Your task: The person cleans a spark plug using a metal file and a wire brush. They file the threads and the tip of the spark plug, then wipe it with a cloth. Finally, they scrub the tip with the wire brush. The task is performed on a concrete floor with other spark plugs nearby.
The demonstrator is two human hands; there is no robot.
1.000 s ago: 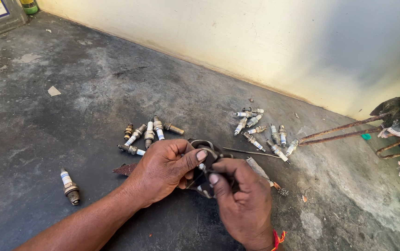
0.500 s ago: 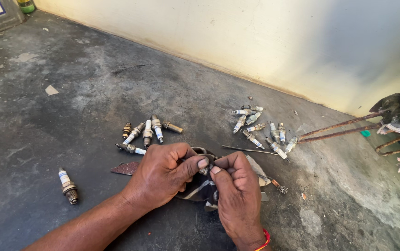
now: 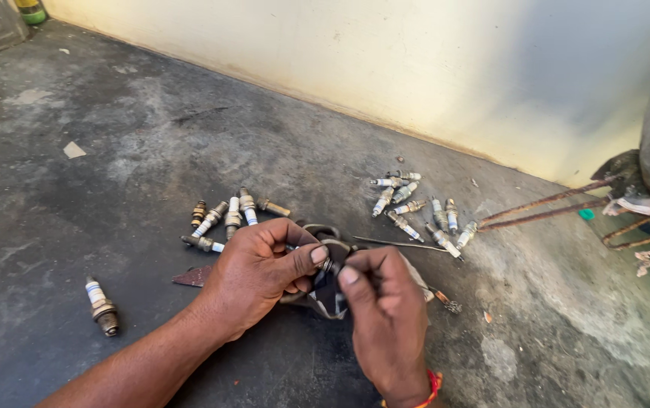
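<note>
Your left hand point(image 3: 260, 272) and right hand point(image 3: 385, 325) both pinch one small spark plug point(image 3: 330, 267) between fingertips; spark plug clusters point(image 3: 228, 215) lie just beyond on the floor point(image 3: 75, 219).

Soft, even daylight — brightest on the pale wall point(image 3: 415, 68); the concrete floor point(image 3: 75, 211) stays dim, shadows faint, focus sharp, slight wide-angle stretch at edges.

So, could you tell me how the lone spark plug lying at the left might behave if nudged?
The lone spark plug looks round-bodied, so it would probably roll. It seems metal and ceramic, likely stiff and dense. The rough concrete floor should limit sliding.
</note>
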